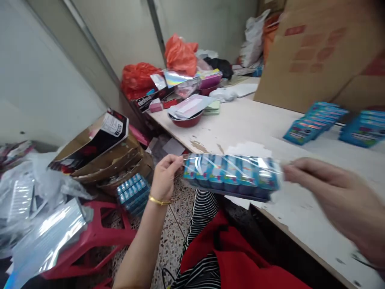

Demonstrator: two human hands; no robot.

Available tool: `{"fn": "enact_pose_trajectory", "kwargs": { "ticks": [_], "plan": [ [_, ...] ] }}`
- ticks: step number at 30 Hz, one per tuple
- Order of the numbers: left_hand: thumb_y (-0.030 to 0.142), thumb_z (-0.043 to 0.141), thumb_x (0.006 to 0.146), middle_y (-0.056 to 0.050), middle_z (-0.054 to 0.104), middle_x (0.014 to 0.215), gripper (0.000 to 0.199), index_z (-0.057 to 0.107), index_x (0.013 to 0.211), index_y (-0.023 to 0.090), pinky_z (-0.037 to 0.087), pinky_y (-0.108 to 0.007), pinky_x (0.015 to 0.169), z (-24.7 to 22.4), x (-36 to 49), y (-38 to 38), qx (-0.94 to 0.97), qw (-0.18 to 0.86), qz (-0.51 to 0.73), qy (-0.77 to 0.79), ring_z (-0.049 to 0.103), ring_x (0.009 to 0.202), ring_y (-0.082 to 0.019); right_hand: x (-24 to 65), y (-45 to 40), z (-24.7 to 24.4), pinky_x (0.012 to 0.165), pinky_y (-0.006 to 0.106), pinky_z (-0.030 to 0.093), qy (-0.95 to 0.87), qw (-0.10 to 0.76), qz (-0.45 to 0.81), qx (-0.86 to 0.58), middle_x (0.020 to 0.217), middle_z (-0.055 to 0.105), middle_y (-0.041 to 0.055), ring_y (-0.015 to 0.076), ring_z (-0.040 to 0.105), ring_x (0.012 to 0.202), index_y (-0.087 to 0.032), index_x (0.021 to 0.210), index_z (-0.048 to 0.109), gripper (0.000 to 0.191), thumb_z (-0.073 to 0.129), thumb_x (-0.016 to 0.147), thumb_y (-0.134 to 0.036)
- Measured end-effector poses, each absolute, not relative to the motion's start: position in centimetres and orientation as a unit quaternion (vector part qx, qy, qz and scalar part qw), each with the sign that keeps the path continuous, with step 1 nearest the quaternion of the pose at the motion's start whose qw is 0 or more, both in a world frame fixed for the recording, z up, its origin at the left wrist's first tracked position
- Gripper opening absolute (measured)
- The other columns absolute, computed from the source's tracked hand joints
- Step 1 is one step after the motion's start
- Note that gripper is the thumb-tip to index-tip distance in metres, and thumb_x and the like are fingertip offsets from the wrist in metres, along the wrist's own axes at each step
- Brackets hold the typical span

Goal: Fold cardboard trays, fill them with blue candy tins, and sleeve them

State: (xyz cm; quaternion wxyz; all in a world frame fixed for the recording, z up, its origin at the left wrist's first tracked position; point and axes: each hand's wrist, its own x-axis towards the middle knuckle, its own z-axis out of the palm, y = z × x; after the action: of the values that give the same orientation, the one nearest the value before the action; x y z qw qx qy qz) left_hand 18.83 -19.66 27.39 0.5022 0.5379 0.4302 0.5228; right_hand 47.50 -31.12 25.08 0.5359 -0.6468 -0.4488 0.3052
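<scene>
A row of several small blue boxes [231, 172] sits inside a clear plastic bag, held level above the table's near edge. My left hand [166, 174], with a gold bracelet at the wrist, pinches the bag's left end between thumb and fingers. At the opposite end, my right hand [327, 184] is closed on the bag's other edge, slightly blurred by motion. The plastic is stretched between the two hands and shines with reflections. What is printed on the boxes is too blurred to read.
Blue packets lie in two stacks [315, 122] [365, 128] on the white table [240, 128], before a large cardboard box [315, 52]. A red bowl [188, 120] stands farther back. Left, clear plastic sleeves [49, 233] lie on a red stool [99, 224], near packed blue boxes [134, 192].
</scene>
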Motion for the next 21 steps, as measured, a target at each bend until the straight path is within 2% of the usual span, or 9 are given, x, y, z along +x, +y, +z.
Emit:
{"fn": "enact_pose_trajectory", "kwargs": {
  "ticks": [2,4,9,12,15,21],
  "plan": [
    [0.036,0.072,0.066,0.002,0.051,0.061,0.027,0.057,0.061,0.016,0.035,-0.023,0.062,25.6,12.1,-19.1,0.515,0.445,0.544,0.491,0.044,0.063,-0.01,41.0,-26.2,25.0,0.059,0.034,0.038,-0.484,0.525,0.389,-0.582,0.07,0.061,0.0056,0.019,0.052,0.067,-0.025,0.064,0.063,0.034,0.066,0.069,-0.057],
    [0.04,0.072,0.066,0.002,0.05,0.06,0.03,0.055,0.058,0.016,0.036,-0.024,0.063,22.6,5.8,-18.6,0.484,0.401,0.55,0.55,0.043,0.064,-0.011,34.8,-21.4,22.8,0.057,0.032,0.038,-0.499,0.493,0.446,-0.555,0.062,0.058,0.0037,0.0168,0.049,0.061,-0.022,0.06,0.06,0.036,0.065,0.069,-0.056],
    [0.053,0.071,0.061,0.002,0.05,0.058,0.04,0.055,0.056,0.017,0.036,-0.025,0.06,10.3,-5.2,-16.4,0.362,0.374,0.508,0.686,0.042,0.061,-0.012,23.1,-10.6,11.4,0.049,0.028,0.034,-0.501,0.343,0.546,-0.577,0.054,0.058,0.0022,0.0126,0.044,0.047,-0.02,0.053,0.053,0.039,0.062,0.067,-0.056],
    [0.058,0.07,0.055,0.002,0.05,0.056,0.044,0.055,0.054,0.017,0.037,-0.025,0.061,2.3,-7.4,-14.1,0.292,0.344,0.515,0.729,0.043,0.059,-0.012,19.3,-5.3,4.8,0.045,0.027,0.035,-0.479,0.262,0.587,-0.597,0.048,0.056,0.0001,0.0129,0.047,0.042,-0.021,0.051,0.047,0.037,0.064,0.066,-0.051],
    [0.061,0.062,0.055,0.002,0.051,0.055,0.044,0.054,0.055,0.018,0.038,-0.025,0.059,-4.1,-7.7,-10.8,0.251,0.317,0.505,0.763,0.045,0.058,-0.013,17.4,-0.8,-0.5,0.043,0.024,0.036,-0.464,0.205,0.581,-0.637,0.044,0.055,-0.0014,0.0135,0.052,0.042,-0.021,0.049,0.046,0.034,0.067,0.066,-0.042],
    [0.047,0.06,0.054,0.0,0.05,0.047,0.029,0.053,0.047,0.02,0.037,-0.028,0.057,-12.6,-9.2,-2.6,0.237,0.305,0.403,0.83,0.045,0.054,-0.015,15.0,6.5,-9.9,0.043,0.023,0.041,-0.42,0.166,0.573,-0.684,0.041,0.051,-0.0021,0.0142,0.055,0.043,-0.021,0.049,0.042,0.036,0.068,0.067,-0.037]
  ]
}}
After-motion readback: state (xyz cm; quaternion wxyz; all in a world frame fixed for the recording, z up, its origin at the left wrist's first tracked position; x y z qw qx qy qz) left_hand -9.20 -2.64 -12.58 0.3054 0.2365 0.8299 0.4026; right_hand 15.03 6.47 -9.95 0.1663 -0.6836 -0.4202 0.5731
